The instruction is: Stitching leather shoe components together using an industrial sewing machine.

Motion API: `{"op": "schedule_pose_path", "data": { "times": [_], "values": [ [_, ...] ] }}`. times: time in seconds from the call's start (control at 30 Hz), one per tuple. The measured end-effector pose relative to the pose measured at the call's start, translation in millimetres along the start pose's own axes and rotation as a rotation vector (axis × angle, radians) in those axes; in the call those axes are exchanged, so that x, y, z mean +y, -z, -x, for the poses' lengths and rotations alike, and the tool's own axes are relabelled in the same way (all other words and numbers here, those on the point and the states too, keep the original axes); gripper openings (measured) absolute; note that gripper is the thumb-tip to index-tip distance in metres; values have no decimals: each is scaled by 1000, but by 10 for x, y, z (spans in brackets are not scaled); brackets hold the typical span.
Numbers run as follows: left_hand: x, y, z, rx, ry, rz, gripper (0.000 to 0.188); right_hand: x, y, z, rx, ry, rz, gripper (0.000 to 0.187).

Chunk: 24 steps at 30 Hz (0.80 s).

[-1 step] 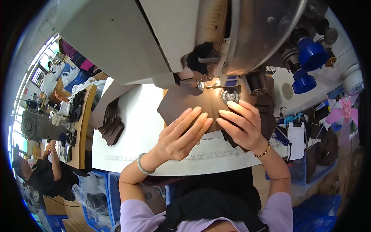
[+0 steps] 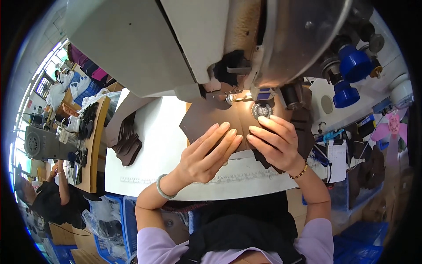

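Note:
Under the lit head of a sewing machine (image 2: 189, 48) lies a flat brown piece (image 2: 211, 115) of leather-like material with a seam down its middle. My left hand (image 2: 206, 154) rests on its near left part, fingers stretched out and thumb lower down. Opposite it, my right hand (image 2: 279, 143) lies on the near right part with fingers extended. A round dark disc with pale markings (image 2: 262, 111) sits just beyond my right fingertips, one of which touches or overlaps its near edge. The machine head hides the far edge of the brown piece.
Stacked brown pieces (image 2: 128, 147) lie left on the white table (image 2: 154, 132), which has a ruler scale (image 2: 211, 178) near its front edge. Blue knobs (image 2: 354, 64) and a pink fan (image 2: 393, 126) are at right. Another person (image 2: 48, 193) works at far left, near blue crates (image 2: 115, 233).

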<state>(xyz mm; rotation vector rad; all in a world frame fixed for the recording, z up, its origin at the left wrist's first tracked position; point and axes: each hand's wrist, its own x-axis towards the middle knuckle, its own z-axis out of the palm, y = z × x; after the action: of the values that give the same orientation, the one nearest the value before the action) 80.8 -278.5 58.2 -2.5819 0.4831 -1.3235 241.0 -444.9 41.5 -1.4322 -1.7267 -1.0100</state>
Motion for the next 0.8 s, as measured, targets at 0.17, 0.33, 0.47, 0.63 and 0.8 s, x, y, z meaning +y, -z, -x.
{"op": "schedule_pose_path", "data": {
  "times": [0.17,0.33,0.47,0.63,0.8],
  "values": [
    [-25,0,-10,28,-14,37,35,29,-60,8,9,33,-7,21],
    [-5,22,-59,51,-13,30,31,104,-59,-22,29,109,-11,20],
    [-23,42,-72,66,-54,8,29,210,-105,-93,109,225,-27,18],
    [-42,23,-57,75,-65,2,26,215,-150,-84,138,202,-41,13],
    [-41,5,-22,72,-54,17,26,196,-156,-39,140,171,-21,13]
  ]
}}
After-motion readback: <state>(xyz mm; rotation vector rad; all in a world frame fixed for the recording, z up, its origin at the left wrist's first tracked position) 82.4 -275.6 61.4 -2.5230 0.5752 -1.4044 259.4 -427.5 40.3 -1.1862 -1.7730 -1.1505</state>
